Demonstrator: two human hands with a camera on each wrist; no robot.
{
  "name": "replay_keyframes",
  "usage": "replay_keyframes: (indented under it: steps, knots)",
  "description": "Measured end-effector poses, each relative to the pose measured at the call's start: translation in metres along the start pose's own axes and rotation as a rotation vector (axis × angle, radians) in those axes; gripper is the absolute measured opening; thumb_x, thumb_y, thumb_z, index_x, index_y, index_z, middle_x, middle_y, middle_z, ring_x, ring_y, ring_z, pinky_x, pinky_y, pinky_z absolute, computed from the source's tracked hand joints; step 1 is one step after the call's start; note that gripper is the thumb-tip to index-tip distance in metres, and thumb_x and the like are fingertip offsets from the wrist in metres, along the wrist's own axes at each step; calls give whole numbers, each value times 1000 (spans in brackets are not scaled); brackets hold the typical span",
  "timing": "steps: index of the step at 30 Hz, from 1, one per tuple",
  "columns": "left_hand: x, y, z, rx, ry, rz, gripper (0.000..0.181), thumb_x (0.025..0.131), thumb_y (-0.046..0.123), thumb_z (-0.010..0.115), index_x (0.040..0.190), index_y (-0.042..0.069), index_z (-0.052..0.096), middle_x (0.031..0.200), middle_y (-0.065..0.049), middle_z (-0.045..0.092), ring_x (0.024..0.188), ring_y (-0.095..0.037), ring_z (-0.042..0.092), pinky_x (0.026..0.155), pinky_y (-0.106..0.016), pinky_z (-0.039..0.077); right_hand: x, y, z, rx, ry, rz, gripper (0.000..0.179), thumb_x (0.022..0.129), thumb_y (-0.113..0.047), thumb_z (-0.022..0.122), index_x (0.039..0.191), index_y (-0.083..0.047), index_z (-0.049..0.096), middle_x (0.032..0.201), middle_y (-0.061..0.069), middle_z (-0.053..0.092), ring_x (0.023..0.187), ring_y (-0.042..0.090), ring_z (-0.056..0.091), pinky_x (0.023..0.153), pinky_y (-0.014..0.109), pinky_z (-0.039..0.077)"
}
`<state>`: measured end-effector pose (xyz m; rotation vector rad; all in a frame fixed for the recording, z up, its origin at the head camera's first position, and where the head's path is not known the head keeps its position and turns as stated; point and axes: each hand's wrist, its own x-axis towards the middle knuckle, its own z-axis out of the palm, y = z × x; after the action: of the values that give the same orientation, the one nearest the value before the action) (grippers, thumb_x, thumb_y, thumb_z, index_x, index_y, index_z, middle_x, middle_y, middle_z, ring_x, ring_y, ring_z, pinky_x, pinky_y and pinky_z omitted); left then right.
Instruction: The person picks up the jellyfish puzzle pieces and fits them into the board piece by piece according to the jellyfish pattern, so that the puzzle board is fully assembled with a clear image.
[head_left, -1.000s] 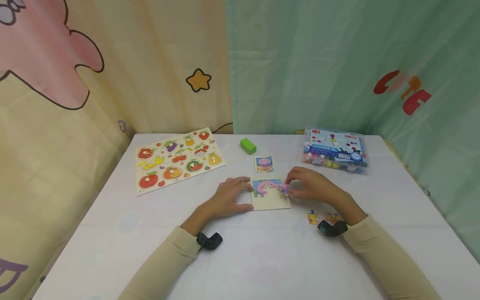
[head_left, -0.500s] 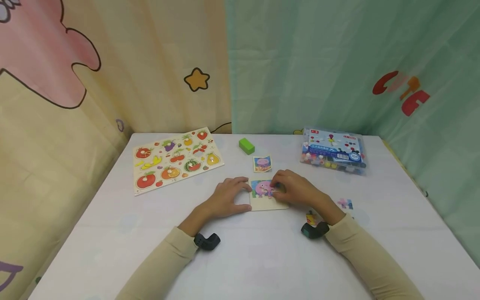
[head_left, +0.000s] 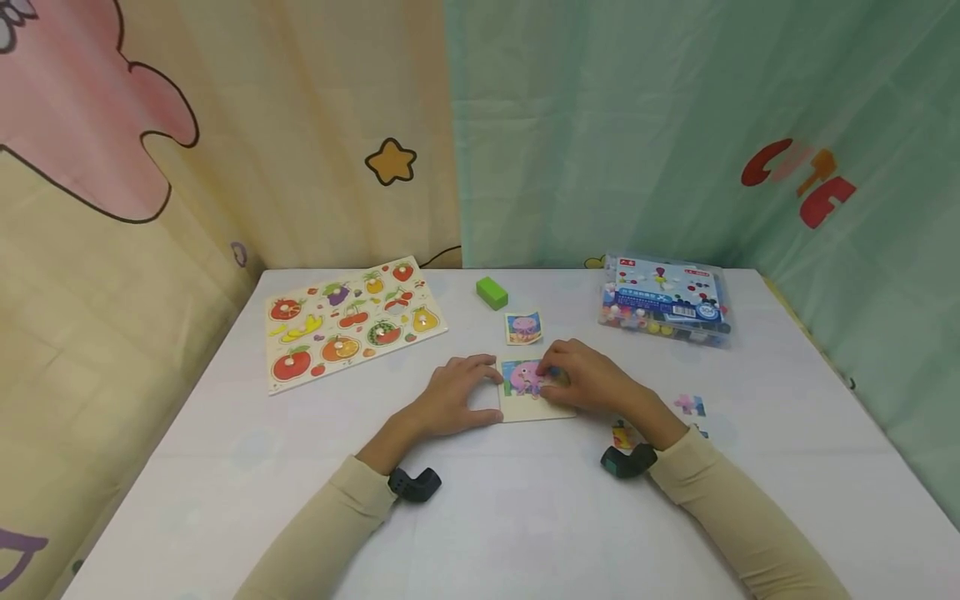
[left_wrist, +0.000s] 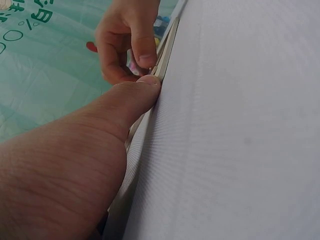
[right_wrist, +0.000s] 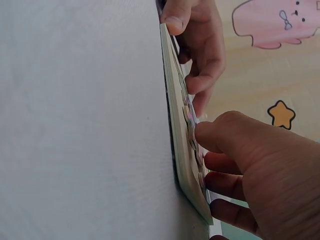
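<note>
A small jigsaw puzzle board [head_left: 534,410] lies on the table in the middle of the head view, pink cartoon pieces filling its upper part and bare wood below. My left hand [head_left: 453,400] holds the board's left edge, thumb at the near corner and curled fingers at the far side. Over the board's right side, my right hand [head_left: 588,377] pinches a puzzle piece [right_wrist: 194,131] against the board; the fingers mostly hide it. Right of the board lie loose pieces, a pink and blue one [head_left: 690,405] and a yellow one [head_left: 622,435] partly under the wrist.
A small picture card [head_left: 522,328] lies just beyond the board, with a green block [head_left: 492,293] behind it. At the back left is a fruit peg board [head_left: 352,321]. A clear plastic case [head_left: 663,300] sits at the back right, before the curtain [head_left: 600,150].
My right hand has moved left, bringing the pink piece from the board's right edge onto the picture, then stays there. My left hand keeps its place.
</note>
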<state>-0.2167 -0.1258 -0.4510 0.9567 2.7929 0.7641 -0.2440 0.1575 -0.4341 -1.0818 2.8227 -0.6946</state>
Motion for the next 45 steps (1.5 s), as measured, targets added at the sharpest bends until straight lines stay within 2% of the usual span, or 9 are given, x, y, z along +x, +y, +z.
replay_keyframes:
  steps: [7,18,25,35,45]
  knots:
    - [-1,0,0,-7,3,-4,51,89,47,75,130,21,61,156,-5,41,139,-31,37,103,-55,33,2,0,2,5,-4,-34,33,92,-29,76,121,-15,72,113,-2,63,103,17,55,91,39,48]
    - [-1,-3,2,6,-3,-10,51,89,49,74,130,23,61,156,-3,40,139,-28,37,103,-53,33,2,-2,1,-1,-13,-63,31,91,-26,77,120,-17,75,112,1,61,98,17,52,83,36,46]
    - [1,-5,4,0,3,-2,51,89,50,74,130,23,60,156,-2,40,138,-27,37,103,-52,33,1,-2,2,-7,10,-80,32,88,-22,77,119,-15,74,111,0,61,96,17,52,82,37,45]
    - [1,-4,4,14,9,8,51,88,50,74,130,23,60,156,-3,41,137,-28,38,102,-52,34,0,-3,1,-19,6,-58,31,92,-30,75,119,-16,74,112,1,60,98,19,52,82,38,45]
    - [1,-1,1,0,-5,-8,51,88,49,75,130,22,61,156,-3,41,137,-28,38,102,-51,34,0,-6,0,-13,-6,-27,37,91,-24,75,127,-17,71,112,1,60,97,19,51,82,37,44]
